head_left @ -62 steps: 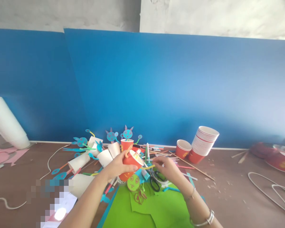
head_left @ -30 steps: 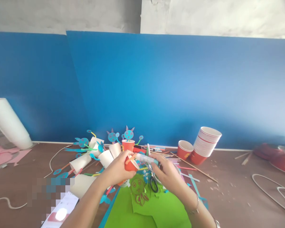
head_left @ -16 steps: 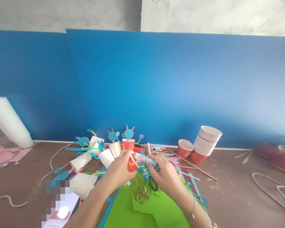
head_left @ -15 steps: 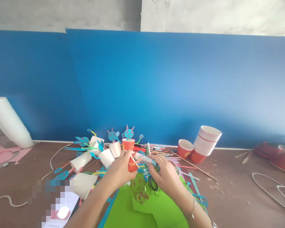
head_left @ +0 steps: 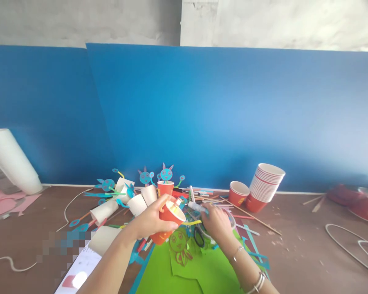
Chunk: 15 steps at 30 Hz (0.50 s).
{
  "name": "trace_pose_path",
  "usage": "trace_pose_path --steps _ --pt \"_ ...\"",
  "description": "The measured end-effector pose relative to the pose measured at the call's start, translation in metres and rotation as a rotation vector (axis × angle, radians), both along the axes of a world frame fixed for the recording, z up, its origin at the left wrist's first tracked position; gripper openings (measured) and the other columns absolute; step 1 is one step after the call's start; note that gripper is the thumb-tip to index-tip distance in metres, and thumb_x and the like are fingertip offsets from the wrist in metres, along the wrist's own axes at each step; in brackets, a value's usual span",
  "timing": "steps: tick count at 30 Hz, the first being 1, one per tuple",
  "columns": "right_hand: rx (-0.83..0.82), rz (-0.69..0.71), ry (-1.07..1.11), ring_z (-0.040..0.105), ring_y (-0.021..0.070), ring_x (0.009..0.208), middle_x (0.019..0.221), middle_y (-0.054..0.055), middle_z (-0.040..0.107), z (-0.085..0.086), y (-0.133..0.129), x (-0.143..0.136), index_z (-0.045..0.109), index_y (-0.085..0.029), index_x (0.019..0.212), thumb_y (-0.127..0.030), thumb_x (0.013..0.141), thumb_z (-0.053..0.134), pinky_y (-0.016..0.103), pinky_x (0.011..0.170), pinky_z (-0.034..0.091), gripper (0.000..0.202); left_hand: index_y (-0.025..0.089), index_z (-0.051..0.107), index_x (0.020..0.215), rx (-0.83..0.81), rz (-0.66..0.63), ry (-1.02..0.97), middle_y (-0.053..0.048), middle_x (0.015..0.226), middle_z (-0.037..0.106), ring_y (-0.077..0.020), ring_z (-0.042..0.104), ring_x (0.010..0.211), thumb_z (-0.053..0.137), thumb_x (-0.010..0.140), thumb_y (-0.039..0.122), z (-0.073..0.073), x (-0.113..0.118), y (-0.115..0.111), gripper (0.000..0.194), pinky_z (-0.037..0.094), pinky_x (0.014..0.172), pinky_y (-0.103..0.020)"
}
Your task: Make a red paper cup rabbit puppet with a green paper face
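Note:
My left hand [head_left: 149,221] is closed around a red paper cup [head_left: 163,237], tilted with its white rim turned to the right. A yellow strip [head_left: 192,223] sticks out on the cup's right side, and an orange piece curls near my fingers. To the right, my right hand [head_left: 216,220] is closed on a clear tube [head_left: 196,207] that looks like a glue bottle, held apart from the cup over a round clear container [head_left: 232,220]. Below lie black-handled scissors [head_left: 198,237] and green paper [head_left: 162,269] with a brown-outlined animal drawing [head_left: 178,243].
Blue paper animals [head_left: 166,174] on cups stand at the back; several white cups [head_left: 104,210] lie left. A cup stack [head_left: 265,183], a single red cup [head_left: 238,194] and wooden sticks [head_left: 251,214] are right. A lit phone [head_left: 79,267] lies front left; a white cable [head_left: 349,232] curls right.
The tube has moved away from the cup to the right with my right hand. My left hand has tipped the cup so more of its opening and red side show.

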State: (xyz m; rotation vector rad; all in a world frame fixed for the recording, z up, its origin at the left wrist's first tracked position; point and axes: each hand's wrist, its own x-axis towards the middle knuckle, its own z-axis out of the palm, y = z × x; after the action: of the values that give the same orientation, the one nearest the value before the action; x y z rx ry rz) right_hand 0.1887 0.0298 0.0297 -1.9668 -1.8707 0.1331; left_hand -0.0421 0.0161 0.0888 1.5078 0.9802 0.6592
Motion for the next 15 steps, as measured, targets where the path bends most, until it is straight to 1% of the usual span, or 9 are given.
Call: trace_pose_path --steps 2,3,5,7,9,12,15 --pt "0.089 0.023 0.026 0.058 0.0315 0.102 0.103 0.014 0.069 0.004 -0.002 -0.002 0.068 -0.017 0.096 -0.018 0.08 0.051 0.039 0.083 0.04 0.023 0.023 0.044 0.112 0.068 0.037 0.07 0.001 0.089 0.061 -0.0154 0.059 0.076 0.068 0.066 0.022 -0.001 0.005 -0.004 0.052 0.046 0.065 -0.023" --pt "0.138 0.06 0.085 0.057 0.0304 0.101 0.102 0.013 0.069 0.007 -0.003 -0.004 0.069 -0.018 0.09 -0.02 0.081 0.051 0.039 0.083 0.04 0.02 0.024 0.045 0.113 0.119 0.065 0.116 0.001 0.09 0.061 -0.0158 0.059 0.077 0.066 0.067 0.022 -0.002 0.009 -0.006 0.051 0.047 0.065 -0.024" --pt "0.189 0.174 0.297 0.06 0.0259 0.089 0.088 0.009 0.07 0.016 -0.008 -0.011 0.067 -0.019 0.077 -0.025 0.082 0.05 0.035 0.079 0.042 0.019 0.025 0.045 0.114 0.227 0.101 0.202 0.0 0.092 0.061 -0.0167 0.06 0.077 0.064 0.069 0.02 -0.003 0.016 -0.011 0.049 0.048 0.066 -0.025" --pt "0.119 0.262 0.537 0.061 0.0222 0.074 0.075 0.006 0.07 0.023 -0.015 -0.019 0.067 -0.019 0.073 -0.03 0.081 0.052 0.031 0.069 0.044 0.02 0.026 0.046 0.113 0.373 0.116 0.257 -0.001 0.1 0.06 -0.0182 0.061 0.084 0.061 0.067 0.014 -0.005 0.023 -0.017 0.049 0.048 0.071 -0.026" --pt "0.078 0.297 0.663 0.061 0.0211 0.071 0.074 0.005 0.07 0.028 -0.021 -0.027 0.068 -0.018 0.073 -0.031 0.079 0.053 0.029 0.067 0.044 0.021 0.027 0.047 0.111 0.528 0.129 0.298 -0.003 0.106 0.057 -0.0199 0.06 0.093 0.057 0.066 0.009 -0.007 0.029 -0.021 0.049 0.047 0.079 -0.028" --pt "0.08 0.289 0.719 0.062 0.0218 0.075 0.075 0.006 0.07 0.03 -0.029 -0.033 0.067 -0.017 0.073 -0.031 0.079 0.054 0.029 0.069 0.043 0.02 0.026 0.046 0.112 0.663 0.131 0.368 -0.005 0.11 0.053 -0.0218 0.058 0.098 0.052 0.07 0.008 -0.01 0.037 -0.024 0.046 0.046 0.081 -0.032" --pt "0.076 0.282 0.716 0.06 0.0214 0.072 0.074 0.006 0.069 0.031 -0.032 -0.034 0.066 -0.017 0.073 -0.034 0.081 0.053 0.029 0.067 0.043 0.024 0.026 0.045 0.114 0.709 0.12 0.395 -0.006 0.113 0.05 -0.0225 0.056 0.101 0.05 0.071 0.008 -0.011 0.04 -0.025 0.047 0.046 0.084 -0.034"
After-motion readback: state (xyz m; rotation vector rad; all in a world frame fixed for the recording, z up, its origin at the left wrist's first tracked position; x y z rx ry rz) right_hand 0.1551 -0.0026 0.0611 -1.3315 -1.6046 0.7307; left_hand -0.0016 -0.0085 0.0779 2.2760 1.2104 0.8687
